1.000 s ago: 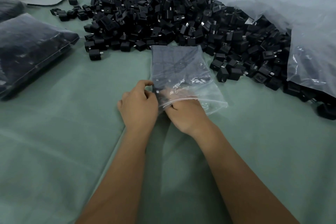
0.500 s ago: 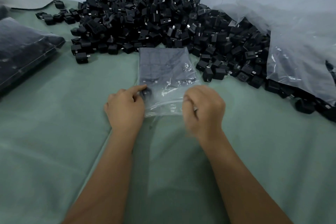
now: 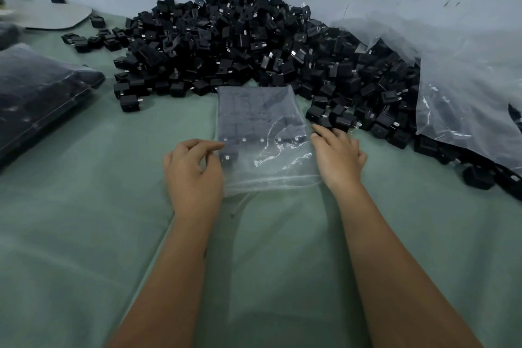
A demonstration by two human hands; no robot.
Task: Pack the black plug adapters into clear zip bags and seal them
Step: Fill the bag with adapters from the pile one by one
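A clear zip bag (image 3: 262,133) filled with rows of black adapters lies flat on the green cloth (image 3: 84,220), its far end touching the heap of loose plug adapters (image 3: 240,45). The left hand (image 3: 195,169) pinches the bag's near left corner between thumb and forefinger. The right hand (image 3: 337,157) rests beside the bag's right edge, fingers spread. Left of the bag, well apart, lies a packed bag (image 3: 36,93). Right of it, a large plastic sack (image 3: 466,79) spills adapters.
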